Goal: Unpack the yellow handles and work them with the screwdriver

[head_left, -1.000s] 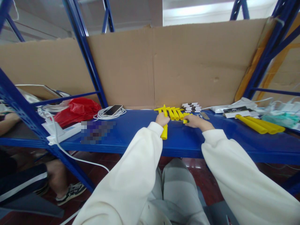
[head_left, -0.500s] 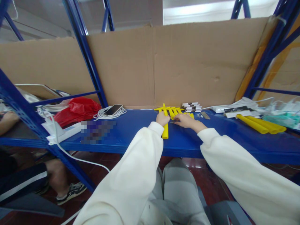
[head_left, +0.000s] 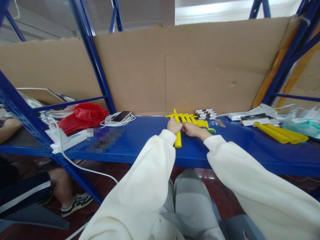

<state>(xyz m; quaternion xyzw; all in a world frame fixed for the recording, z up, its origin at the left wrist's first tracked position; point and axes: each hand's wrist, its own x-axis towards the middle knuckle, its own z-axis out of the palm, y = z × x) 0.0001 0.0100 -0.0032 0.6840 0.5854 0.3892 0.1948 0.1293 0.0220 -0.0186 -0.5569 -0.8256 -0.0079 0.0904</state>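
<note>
A yellow T-shaped piece (head_left: 178,140) with a round handle lies over the blue shelf top, and my left hand (head_left: 174,126) is wrapped round its middle. Against its right side, my right hand (head_left: 191,129) has its fingers pinched together; whatever they hold is too small to name. Behind my hands, a row of several yellow pieces (head_left: 201,123) lies on the shelf. A green and yellow tool handle (head_left: 211,131) shows just right of my right hand. Small metal bits (head_left: 214,123) lie behind it.
Stacked white and black packets (head_left: 206,114) stand near the cardboard wall (head_left: 132,73). Yellow tubes (head_left: 280,133) lie at the right. To the left are a phone (head_left: 122,116) on a coiled white cable, a red bag (head_left: 83,116) and a power strip (head_left: 75,138). Another person's leg shows lower left.
My right hand has moved left, up against my left hand and the yellow piece, and its fingers have closed. The green and yellow handle now shows beside it.
</note>
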